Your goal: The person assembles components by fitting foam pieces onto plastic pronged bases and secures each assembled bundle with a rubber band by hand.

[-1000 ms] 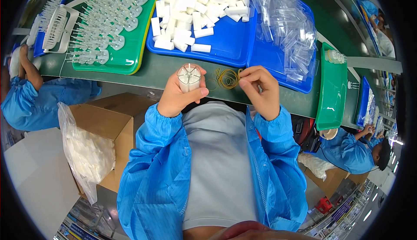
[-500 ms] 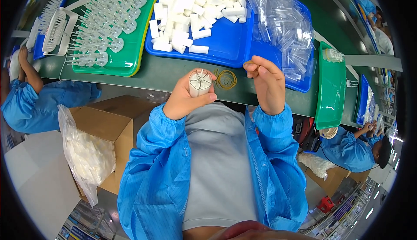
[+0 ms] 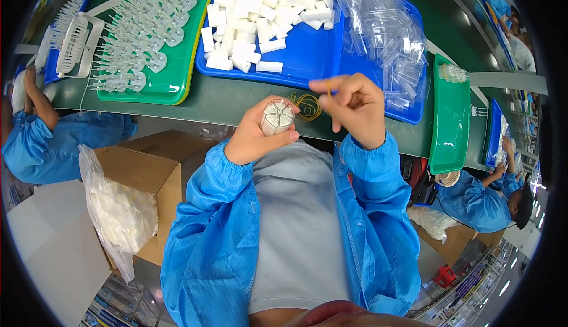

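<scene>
My left hand (image 3: pixel 251 136) is wrapped round a cylindrical bundle of white wedge-shaped pieces (image 3: pixel 277 117), held upright over the table edge. Thin lines between the wedges fan out from its centre like spokes. To the right, my right hand (image 3: pixel 359 107) is raised with the index finger stretched left and the other fingers curled. A thin yellow rubber band (image 3: pixel 329 87) shows across that index finger; the finger is blurred. Behind the bundle, several yellow rubber bands (image 3: pixel 307 108) lie in a small heap on the green table.
A blue tray (image 3: pixel 300 77) of white blocks stands behind my hands, beside another blue tray (image 3: pixel 412 114) of clear plastic pieces. Left is a green tray (image 3: pixel 168 93) of clear stemmed parts; right, another green tray (image 3: pixel 448 131). A cardboard box (image 3: pixel 171 176) stands lower left. Co-workers sit on both sides.
My right hand has turned and its index finger now stretches left toward the bundle, with the rubber band showing across it. The bundle in my left hand has shifted slightly right and tilted.
</scene>
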### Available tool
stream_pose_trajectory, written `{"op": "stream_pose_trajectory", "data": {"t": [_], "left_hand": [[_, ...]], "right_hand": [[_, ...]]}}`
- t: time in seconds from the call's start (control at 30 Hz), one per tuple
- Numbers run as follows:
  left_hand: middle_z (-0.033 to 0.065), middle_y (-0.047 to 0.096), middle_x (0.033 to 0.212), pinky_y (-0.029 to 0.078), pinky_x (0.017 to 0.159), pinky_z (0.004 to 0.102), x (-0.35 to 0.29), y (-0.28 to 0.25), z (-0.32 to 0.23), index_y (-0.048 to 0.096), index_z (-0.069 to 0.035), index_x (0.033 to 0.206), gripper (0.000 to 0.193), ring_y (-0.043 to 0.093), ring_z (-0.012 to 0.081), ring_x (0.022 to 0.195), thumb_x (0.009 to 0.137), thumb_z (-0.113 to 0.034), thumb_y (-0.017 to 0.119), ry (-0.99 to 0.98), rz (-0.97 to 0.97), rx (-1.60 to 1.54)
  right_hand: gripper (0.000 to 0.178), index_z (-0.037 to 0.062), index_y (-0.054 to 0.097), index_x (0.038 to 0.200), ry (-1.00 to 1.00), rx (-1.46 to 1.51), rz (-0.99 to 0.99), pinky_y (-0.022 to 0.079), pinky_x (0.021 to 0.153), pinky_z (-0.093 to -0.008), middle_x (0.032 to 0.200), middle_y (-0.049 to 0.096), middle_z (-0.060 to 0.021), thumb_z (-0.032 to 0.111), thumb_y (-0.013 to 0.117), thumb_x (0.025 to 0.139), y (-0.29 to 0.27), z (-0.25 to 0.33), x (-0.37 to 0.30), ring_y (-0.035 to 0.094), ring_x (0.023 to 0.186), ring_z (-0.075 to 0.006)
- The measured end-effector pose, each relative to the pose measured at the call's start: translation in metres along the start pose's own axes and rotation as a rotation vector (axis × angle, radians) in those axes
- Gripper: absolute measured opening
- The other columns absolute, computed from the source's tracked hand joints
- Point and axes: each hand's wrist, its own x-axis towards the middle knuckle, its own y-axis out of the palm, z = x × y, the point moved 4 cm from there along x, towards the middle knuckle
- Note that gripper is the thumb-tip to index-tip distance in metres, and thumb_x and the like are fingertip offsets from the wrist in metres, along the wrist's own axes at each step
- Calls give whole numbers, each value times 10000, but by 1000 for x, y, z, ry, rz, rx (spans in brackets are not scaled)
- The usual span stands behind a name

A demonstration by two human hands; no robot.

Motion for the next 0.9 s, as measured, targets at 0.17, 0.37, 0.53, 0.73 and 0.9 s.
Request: {"op": "stream_pose_trajectory", "data": {"t": [0.17,0.37,0.53,0.73,0.9], "left_hand": [[10,589,996,466,789,246,1,4,-2,538,-34,1115,391,548,79,893,770,11,717,40,33,137],[83,494,1260,452,927,284,4,12,1,352,-44,1404,789,535,157,1110,739,-67,777,164,17,-90],[74,513,1217,467,889,268,4,13,6,248,-60,1473,946,572,164,1047,704,-55,799,225,-56,-62],[10,540,810,407,554,206,0,-15,1,435,-70,1318,651,506,92,677,758,-108,764,112,1,-426],[31,540,801,393,503,214,4,-10,7,466,-72,1157,484,507,104,672,779,-170,753,216,-7,-686]], "right_hand": [[219,34,539,761,-228,-218,279,473,569,-226,1096,637,-159,-1,754,745,12,3,9,598,675,-92],[395,117,617,1049,-146,-928,638,492,642,-286,1155,584,-95,121,790,695,48,7,6,613,759,-179],[464,127,552,1152,-262,-561,498,480,598,-304,983,565,-91,149,748,732,43,4,10,580,677,-258],[326,47,562,586,-332,-946,348,428,560,-339,599,517,-58,232,726,799,22,-10,-3,549,590,-208],[198,2,641,782,-388,182,430,467,778,-428,842,685,-133,152,556,879,4,-16,-26,589,603,-217]]}}
